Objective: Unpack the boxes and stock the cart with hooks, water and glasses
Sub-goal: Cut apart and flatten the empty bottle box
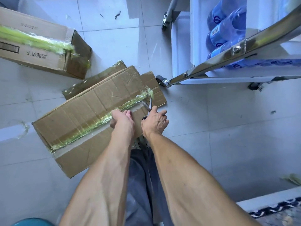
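taped box [78, 126], floor centre: left hand [121, 120] pressing its top, fingers curled; right hand [155, 122] clamped on scissors [148, 107]; cart [244, 51] with water bottles [228, 31] at 2 o'clock.

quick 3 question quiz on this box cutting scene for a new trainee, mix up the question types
1. True or false: the right hand holds the scissors at the taped seam of the near box.
2. What does the left hand do? A) grips a bottle B) presses on the near box C) pushes the cart
3. What already lies on the cart?

Key: 1 true. 2 B. 3 blue water bottles.
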A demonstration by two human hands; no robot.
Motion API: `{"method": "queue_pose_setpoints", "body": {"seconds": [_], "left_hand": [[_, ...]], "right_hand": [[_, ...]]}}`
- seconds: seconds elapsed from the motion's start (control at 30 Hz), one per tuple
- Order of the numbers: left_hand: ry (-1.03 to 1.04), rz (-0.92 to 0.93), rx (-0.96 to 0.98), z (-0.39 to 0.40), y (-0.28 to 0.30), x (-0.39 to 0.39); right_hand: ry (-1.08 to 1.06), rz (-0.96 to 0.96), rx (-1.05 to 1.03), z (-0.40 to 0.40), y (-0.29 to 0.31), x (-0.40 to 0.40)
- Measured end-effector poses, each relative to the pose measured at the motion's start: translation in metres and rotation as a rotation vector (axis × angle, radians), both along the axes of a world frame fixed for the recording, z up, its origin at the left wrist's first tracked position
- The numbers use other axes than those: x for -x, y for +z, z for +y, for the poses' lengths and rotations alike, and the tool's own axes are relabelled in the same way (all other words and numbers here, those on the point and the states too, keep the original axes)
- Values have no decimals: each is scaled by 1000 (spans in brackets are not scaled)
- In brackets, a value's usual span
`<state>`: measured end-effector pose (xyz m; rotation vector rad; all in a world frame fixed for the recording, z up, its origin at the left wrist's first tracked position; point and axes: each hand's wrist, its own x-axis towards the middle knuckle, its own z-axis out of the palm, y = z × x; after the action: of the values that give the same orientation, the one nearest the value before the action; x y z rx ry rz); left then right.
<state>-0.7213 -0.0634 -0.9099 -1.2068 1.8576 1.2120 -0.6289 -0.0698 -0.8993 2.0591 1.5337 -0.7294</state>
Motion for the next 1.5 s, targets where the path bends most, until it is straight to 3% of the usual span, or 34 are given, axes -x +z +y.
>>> {"method": "queue_pose_setpoints", "body": {"seconds": [0.07, 0.27, 0.43, 0.67, 0.83, 1.33, 1.5], "left_hand": [[110, -53, -115, 7, 7, 4], [-30, -187, -226, -6, 9, 8], [-147, -111, -118, -16, 7, 13], [-417, 69, 28, -29, -18, 9], [-535, 43, 48, -34, -28, 13], [-604, 65, 58, -43, -35, 6], [-579, 45, 53, -36, -28, 7]], "right_hand": [[1, -8, 9, -2, 0, 5], [-40, 5, -51, -9, -5, 4], [-120, 195, -103, -15, 0, -8], [-32, 27, -63, -1, 5, -9], [-39, 68, -73, 0, 8, -10], [-5, 14, -19, 1, -2, -14], [44, 83, -145, -6, 11, -32]]}}
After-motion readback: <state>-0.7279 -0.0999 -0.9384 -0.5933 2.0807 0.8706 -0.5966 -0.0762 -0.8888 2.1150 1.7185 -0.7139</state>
